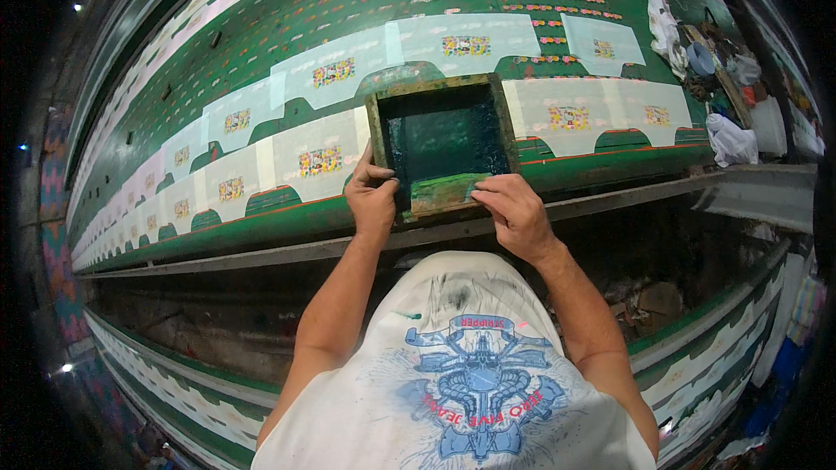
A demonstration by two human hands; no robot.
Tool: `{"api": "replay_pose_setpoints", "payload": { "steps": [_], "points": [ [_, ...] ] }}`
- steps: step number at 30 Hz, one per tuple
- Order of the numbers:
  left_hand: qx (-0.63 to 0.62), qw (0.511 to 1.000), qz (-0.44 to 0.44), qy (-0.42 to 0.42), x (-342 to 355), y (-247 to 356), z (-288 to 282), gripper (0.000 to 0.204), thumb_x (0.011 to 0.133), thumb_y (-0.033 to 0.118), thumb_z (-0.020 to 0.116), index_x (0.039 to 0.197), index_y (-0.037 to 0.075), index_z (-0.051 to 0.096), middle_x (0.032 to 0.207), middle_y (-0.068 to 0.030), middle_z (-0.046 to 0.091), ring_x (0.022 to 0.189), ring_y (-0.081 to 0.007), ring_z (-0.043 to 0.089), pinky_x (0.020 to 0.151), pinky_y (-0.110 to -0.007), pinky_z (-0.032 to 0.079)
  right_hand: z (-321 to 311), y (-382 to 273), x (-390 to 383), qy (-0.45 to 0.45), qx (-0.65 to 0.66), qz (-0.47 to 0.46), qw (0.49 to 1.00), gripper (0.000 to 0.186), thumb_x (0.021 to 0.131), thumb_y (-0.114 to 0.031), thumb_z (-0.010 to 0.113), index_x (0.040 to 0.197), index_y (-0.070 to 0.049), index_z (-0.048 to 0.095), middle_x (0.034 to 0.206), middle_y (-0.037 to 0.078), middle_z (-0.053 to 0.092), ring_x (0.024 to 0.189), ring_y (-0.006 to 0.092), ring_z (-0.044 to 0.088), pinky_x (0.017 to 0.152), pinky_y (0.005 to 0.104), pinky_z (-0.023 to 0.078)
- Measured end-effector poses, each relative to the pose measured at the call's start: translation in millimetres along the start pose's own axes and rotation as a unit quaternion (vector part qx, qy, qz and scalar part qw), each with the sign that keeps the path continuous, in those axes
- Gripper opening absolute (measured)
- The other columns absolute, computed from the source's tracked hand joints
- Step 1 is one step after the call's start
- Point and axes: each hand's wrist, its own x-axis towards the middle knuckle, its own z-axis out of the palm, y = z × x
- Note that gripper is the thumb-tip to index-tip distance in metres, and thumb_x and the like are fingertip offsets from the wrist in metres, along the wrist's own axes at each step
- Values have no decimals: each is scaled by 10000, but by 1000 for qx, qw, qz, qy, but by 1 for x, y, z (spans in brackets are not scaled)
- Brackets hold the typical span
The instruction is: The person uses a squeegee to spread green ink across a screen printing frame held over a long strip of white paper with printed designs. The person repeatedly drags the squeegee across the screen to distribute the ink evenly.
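Table [601, 163] green; cloth panels [283, 157] pale, multicoloured prints [320, 161]; frame [506, 122] green-stained; block [438, 197] brown-green; shirt [361, 396] white, blue-red print [482, 383].

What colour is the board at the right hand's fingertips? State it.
The board is green along its top, brownish below; the head view shows it.

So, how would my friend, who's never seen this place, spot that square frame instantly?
Find the long green table crossing the picture. At its near edge, look between the left hand and the right hand. The square frame there has raised sides and a dark middle, unlike the flat, pale printed sheets beside it.
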Motion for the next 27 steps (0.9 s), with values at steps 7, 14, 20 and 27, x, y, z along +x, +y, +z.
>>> {"api": "replay_pose_setpoints", "payload": {
  "steps": [7, 14, 20, 27],
  "points": [
    [-5, 1000, -12, 10, -2, -1, 13, 134, 759, -100, 728, 819, 20, 728, 1717, -306, 528, 1598, -374, 529, 1329, -448, 349, -10, 2, 8, -6, -8, 11, 1000, 376, 849, 161, 741, 1182, -4, 802, 1175, 168, 799, 1125, 379, 750, 979, 464, 614],
    [51, 998, 27, 12, -3, -6, 15, 92, 757, -38, 744, 792, 47, 734, 1682, -315, 566, 1549, -396, 577, 1366, -523, 252, -15, -4, 24, -33, -27, 24, 999, 432, 813, 161, 699, 1199, -12, 791, 1174, 167, 794, 1125, 386, 739, 984, 483, 604],
    [43, 998, 43, 11, -3, -10, 14, 107, 754, -38, 738, 803, 58, 741, 1664, -323, 583, 1525, -403, 585, 1347, -520, 276, -9, -26, 46, -80, -109, -17, 991, 423, 797, 81, 723, 1201, -28, 789, 1142, 142, 772, 1105, 364, 721, 965, 474, 572],
    [36, 998, 54, 9, -2, -14, 14, 112, 762, -27, 738, 821, 67, 733, 1666, -321, 583, 1506, -412, 590, 1328, -519, 305, 0, -28, 60, -225, -171, -2, 959, 341, 828, 35, 724, 1157, -30, 789, 1068, 142, 756, 1061, 358, 716, 936, 491, 577]
  ]
}}
